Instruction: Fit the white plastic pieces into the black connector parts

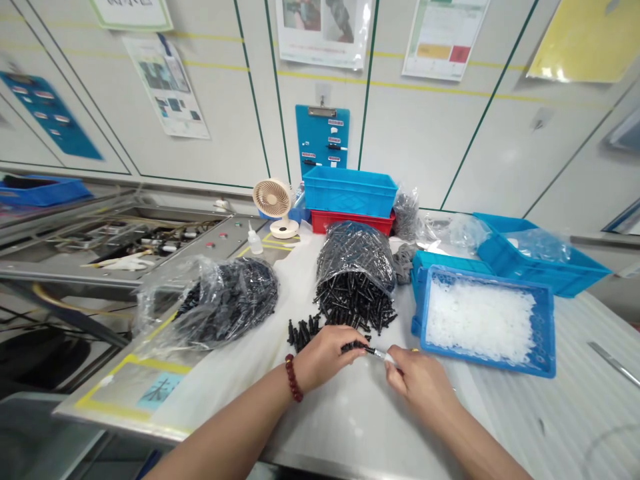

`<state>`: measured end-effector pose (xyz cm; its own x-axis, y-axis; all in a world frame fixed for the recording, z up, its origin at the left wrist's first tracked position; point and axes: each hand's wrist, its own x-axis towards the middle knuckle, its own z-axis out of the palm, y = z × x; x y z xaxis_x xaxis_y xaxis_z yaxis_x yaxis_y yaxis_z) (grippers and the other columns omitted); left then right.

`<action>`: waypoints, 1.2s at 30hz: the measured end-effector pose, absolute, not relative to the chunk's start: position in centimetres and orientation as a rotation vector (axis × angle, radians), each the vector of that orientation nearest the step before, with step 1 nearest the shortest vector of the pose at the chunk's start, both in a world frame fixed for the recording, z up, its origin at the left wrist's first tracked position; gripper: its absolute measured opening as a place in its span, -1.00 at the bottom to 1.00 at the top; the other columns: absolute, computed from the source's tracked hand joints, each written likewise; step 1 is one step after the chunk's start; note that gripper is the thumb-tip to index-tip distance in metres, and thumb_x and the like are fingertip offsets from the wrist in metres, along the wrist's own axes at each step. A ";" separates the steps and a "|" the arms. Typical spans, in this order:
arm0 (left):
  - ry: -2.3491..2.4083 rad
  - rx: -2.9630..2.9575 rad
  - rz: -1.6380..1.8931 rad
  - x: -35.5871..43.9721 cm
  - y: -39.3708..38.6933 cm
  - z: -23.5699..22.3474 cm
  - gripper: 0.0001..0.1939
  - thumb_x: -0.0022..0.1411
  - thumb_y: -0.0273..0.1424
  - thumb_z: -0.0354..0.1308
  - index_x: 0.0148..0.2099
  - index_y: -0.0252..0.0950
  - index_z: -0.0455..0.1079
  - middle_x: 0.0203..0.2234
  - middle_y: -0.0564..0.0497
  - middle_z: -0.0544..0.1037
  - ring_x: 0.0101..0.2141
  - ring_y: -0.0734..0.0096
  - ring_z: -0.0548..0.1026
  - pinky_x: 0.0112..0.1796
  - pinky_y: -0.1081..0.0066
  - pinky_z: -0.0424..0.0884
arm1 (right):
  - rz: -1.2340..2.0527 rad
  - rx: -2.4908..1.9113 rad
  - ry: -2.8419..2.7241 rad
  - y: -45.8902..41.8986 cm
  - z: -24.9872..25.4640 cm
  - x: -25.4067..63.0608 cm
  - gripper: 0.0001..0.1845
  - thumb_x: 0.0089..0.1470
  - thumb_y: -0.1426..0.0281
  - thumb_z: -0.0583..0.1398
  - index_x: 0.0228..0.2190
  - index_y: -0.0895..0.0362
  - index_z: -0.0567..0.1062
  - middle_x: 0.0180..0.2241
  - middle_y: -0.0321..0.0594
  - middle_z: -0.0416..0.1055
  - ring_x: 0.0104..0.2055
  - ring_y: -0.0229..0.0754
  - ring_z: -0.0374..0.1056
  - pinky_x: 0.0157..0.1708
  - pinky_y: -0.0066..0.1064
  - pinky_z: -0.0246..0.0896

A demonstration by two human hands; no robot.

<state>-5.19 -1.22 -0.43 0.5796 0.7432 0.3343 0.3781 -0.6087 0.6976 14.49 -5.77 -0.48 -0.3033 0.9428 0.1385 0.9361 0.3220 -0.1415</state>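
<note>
Head view: just in front of the open bag (pixel 356 252) of dark parts (pixel 355 301), the left hand (pixel 326 358) has its grip closed on a slim black part (pixel 369 349), which meets a pale piece (pixel 384 357) pinched by the right hand (pixel 424 378). Right of that bag sits a blue tray (pixel 545 337) of white bits (pixel 480 319)

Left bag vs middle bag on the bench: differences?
The middle bag opens toward the camera, baring black parts; the left bag has its contents under film. The left bag trails a loose, crumpled end leftward; the middle bag fits closer round its load. Both are see-through plastic with dark contents.
</note>
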 end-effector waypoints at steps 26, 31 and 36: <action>0.864 2.108 0.724 -4.8 -1.4 -0.8 -0.85 0.18 -0.38 0.12 -0.22 -0.29 0.47 -0.47 0.04 0.52 -0.58 0.57 0.41 -0.39 0.58 0.35 | 0.180 -1.787 -2.383 -6.2 0.0 13.9 -0.81 0.06 0.38 0.02 -0.49 0.11 0.40 -0.58 -0.28 0.39 -0.49 -0.25 0.28 -0.53 -0.46 -0.19; 0.880 2.071 0.724 -5.0 -1.4 -0.8 -0.86 0.17 -0.39 0.11 -0.27 -0.30 0.47 -0.47 0.04 0.51 -0.59 0.58 0.40 -0.43 0.59 0.34 | 0.250 -1.728 -2.416 -6.1 0.0 14.0 -0.81 0.06 0.43 -0.01 -0.47 0.12 0.37 -0.54 -0.28 0.38 -0.46 -0.24 0.26 -0.50 -0.47 -0.16; 0.875 2.025 0.722 -5.0 -1.5 -0.4 -0.89 0.15 -0.44 0.11 -0.32 -0.32 0.48 -0.51 0.07 0.49 -0.59 0.59 0.40 -0.45 0.61 0.32 | 0.176 -1.745 -2.422 -6.0 -0.3 14.2 -0.81 0.06 0.42 0.00 -0.51 0.11 0.36 -0.57 -0.29 0.37 -0.51 -0.25 0.25 -0.53 -0.45 -0.22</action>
<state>-5.05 -1.50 -0.39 0.5981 0.7808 0.1806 0.3260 -0.4428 0.8352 14.16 -6.04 -0.30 -0.3115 0.9487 0.0540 0.9309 0.3160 -0.1833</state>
